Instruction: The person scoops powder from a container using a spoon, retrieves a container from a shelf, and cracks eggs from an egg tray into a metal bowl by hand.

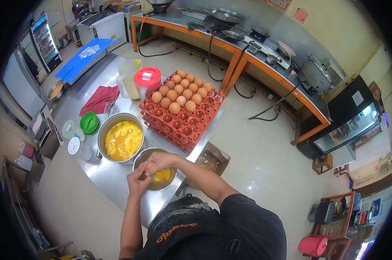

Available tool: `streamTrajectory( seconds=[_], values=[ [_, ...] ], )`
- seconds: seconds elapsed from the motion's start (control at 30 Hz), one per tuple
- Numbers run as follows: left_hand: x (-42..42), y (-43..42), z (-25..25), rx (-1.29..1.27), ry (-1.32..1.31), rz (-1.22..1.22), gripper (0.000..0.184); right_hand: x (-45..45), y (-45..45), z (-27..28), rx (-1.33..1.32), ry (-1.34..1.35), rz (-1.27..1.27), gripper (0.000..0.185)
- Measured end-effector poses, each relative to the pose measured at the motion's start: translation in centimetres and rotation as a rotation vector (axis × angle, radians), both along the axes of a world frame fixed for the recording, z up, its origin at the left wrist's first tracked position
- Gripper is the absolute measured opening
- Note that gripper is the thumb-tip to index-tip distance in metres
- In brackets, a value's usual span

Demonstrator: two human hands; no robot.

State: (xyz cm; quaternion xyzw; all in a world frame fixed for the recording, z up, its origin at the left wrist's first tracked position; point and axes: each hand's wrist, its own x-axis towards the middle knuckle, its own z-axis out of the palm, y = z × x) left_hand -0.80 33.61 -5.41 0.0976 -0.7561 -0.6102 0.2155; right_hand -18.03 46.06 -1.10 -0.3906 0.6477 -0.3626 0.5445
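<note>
Over a small metal bowl (172, 183) with yellow egg in it, my left hand (138, 181) and my right hand (162, 161) meet, their fingers closed around a brown egg (150, 168). Whether its shell is cracked is hard to tell. Beside the bowl, a larger metal pot (101, 141) holds many beaten or broken eggs (124, 139). Several brown eggs (181, 100) sit on top of stacked red egg trays (203, 125), whose near cups show no eggs.
On the steel table (113, 182) are a whisk (110, 108), a red cloth (99, 99), a green bowl (89, 122), a white-lidded container (80, 148) and a red-lidded jug (147, 80). A cardboard box (213, 160) is below the table's right edge.
</note>
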Motion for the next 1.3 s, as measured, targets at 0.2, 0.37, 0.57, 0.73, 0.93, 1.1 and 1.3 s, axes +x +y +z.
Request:
streamTrajectory(
  seconds=[0.2, 0.37, 0.57, 0.73, 0.93, 1.1, 1.3],
  values=[
    [0.0, -2.1, 2.6, -0.776, 0.037, -0.146, 0.05, -0.7, -1.0, 0.4, -0.104, 0.721, 0.227, 0.042],
    [-0.8, -1.8, 4.5, -1.12, -0.194, -0.146, 0.052, 1.7, -2.6, 1.7, 0.089, 1.065, 0.254, 0.048],
    [-2.0, 1.1, 5.7, -0.801, -0.048, -0.076, 0.05, 1.1, 3.0, 4.2, -0.16, 0.78, -0.044, 0.058],
    [-5.2, 8.9, 8.3, -0.286, -0.156, -0.395, 0.062, 0.7, 14.2, 2.3, -0.353, 0.121, -0.454, 0.057],
    [-7.5, 12.7, 7.9, -0.507, 0.003, -0.663, 0.07, -3.1, 25.0, -10.2, 0.273, 0.553, -0.763, 0.078],
    [-5.9, 10.1, 7.7, -0.558, -0.057, -0.531, 0.057, -8.0, 20.8, -4.1, -0.069, 0.742, -1.592, 0.062],
    [-3.7, 7.7, 7.6, -0.543, -0.097, -0.377, 0.043, -11.5, 9.5, 10.8, -0.281, 1.254, -0.96, 0.038]
  ],
)
